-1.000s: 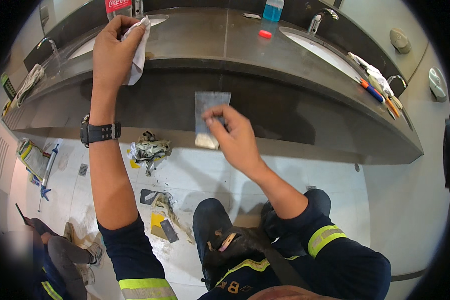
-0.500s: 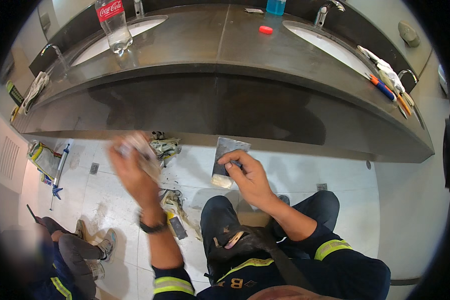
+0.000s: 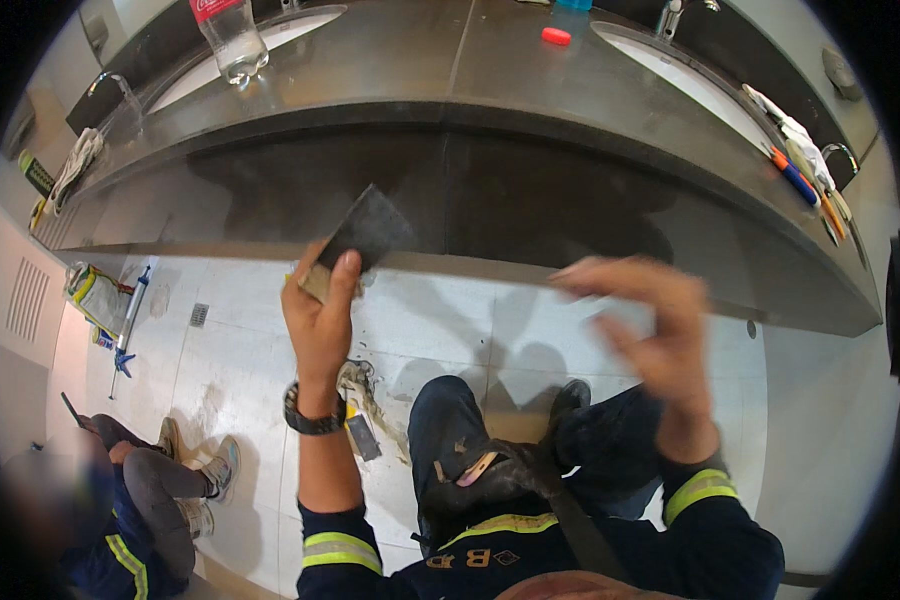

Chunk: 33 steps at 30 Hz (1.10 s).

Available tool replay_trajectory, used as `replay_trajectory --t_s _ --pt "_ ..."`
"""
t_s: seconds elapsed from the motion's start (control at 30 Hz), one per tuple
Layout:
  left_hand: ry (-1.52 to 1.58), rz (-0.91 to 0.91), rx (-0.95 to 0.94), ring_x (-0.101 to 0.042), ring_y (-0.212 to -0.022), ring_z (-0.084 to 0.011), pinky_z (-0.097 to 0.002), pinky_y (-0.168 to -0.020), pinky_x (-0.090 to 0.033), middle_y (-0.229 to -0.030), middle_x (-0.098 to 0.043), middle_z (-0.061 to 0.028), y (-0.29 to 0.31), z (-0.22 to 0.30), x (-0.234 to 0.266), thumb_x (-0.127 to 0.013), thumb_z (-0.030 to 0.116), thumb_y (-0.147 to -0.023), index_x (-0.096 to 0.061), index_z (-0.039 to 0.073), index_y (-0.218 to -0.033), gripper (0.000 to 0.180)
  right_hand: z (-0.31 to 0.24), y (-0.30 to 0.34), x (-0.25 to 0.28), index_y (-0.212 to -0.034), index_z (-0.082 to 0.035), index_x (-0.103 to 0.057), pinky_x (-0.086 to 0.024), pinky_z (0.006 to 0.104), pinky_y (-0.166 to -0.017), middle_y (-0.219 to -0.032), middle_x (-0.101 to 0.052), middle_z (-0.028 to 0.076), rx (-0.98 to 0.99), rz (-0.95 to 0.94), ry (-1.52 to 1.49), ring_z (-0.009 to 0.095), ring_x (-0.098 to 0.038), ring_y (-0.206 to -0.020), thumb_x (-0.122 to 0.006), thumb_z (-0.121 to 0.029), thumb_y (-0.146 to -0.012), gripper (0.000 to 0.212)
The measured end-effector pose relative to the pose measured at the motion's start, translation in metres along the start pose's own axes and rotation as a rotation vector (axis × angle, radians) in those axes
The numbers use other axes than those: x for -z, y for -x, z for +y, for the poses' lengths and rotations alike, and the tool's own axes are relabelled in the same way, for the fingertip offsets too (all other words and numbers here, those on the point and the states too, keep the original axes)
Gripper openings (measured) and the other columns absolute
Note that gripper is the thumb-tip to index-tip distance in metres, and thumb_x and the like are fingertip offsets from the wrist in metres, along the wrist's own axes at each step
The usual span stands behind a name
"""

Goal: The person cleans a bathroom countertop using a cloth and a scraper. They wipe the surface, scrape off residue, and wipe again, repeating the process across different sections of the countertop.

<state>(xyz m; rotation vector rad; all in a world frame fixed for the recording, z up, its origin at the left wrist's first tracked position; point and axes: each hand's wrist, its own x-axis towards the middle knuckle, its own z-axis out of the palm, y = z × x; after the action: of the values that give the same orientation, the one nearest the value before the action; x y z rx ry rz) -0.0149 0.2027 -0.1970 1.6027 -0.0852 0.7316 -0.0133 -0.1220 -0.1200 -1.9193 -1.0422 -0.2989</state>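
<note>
My left hand [image 3: 320, 315] is closed on a flat, dark, rectangular scraper blade [image 3: 370, 230] with a pale lower part, thumb across its face. The blade tilts up in front of the counter's dark front panel [image 3: 510, 190]. To the right, my right hand [image 3: 660, 325] is raised below the counter edge, blurred by motion. Its fingers and thumb are apart, and I see nothing between them. Below my left hand, a grey rectangular piece with a yellow part [image 3: 363, 437] lies on the floor beside a crumpled, soiled wrapping [image 3: 358, 385].
On the dark counter [image 3: 410, 75] stand a clear bottle [image 3: 238, 50] and a red cap [image 3: 556, 36]; pens and tools [image 3: 795, 180] lie at its right end. A caulking gun [image 3: 133, 320] and a bag [image 3: 98, 300] are on the floor at left. Another person [image 3: 120, 500] sits at lower left.
The dark scraper has passed from my right hand to my left, which has turned it upward. My right hand has let go and moved right. The view has shifted slightly.
</note>
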Motion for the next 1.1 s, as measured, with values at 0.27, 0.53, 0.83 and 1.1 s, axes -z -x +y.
replay_trajectory --t_s 0.27,0.53,0.83,1.1 --pt "-0.268 -0.134 -0.305 -0.042 -0.067 -0.0045 -0.0245 -0.058 -0.031 -0.073 -0.052 0.0042 -0.025 0.020 -0.015 -0.067 0.016 -0.104 -0.066 0.000 -0.090 0.022 0.014 -0.071 0.127 -0.136 -0.010 -0.070 -0.052 0.0338 -0.102 -0.116 -0.076 0.008 0.176 0.324 0.924 0.018 -0.071 -0.111 -0.064 -0.027 -0.105 0.036" --pt "-0.351 -0.113 -0.457 -0.058 -0.064 -0.0225 -0.0337 -0.059 -0.043 -0.076 -0.062 -0.0100 -0.023 0.024 -0.031 -0.070 0.008 -0.097 -0.068 0.000 -0.094 0.009 0.028 -0.080 0.129 -0.138 -0.014 -0.069 -0.051 0.0355 -0.104 -0.121 -0.076 0.008 -0.166 0.156 0.759 0.018 -0.068 -0.116 -0.063 -0.036 -0.105 0.040" --pt "-0.416 -0.118 -0.493 -0.060 -0.066 -0.0314 -0.0373 -0.061 -0.046 -0.078 -0.063 -0.0123 -0.025 0.019 -0.023 -0.070 0.009 -0.095 -0.066 0.001 -0.095 0.009 0.035 -0.079 0.139 -0.133 -0.015 -0.073 -0.048 0.0348 -0.107 -0.123 -0.075 0.010 -0.086 0.124 0.825 0.020 -0.068 -0.119 -0.065 -0.040 -0.103 0.040" --pt "-0.415 -0.112 -0.494 -0.059 -0.067 -0.0343 -0.0399 -0.061 -0.046 -0.078 -0.061 -0.0130 -0.024 0.020 -0.027 -0.069 0.008 -0.095 -0.066 0.001 -0.094 0.009 0.034 -0.082 0.140 -0.133 -0.015 -0.073 -0.049 0.0343 -0.104 -0.119 -0.075 0.010 -0.103 0.103 0.771 0.020 -0.068 -0.115 -0.065 -0.039 -0.103 0.039"
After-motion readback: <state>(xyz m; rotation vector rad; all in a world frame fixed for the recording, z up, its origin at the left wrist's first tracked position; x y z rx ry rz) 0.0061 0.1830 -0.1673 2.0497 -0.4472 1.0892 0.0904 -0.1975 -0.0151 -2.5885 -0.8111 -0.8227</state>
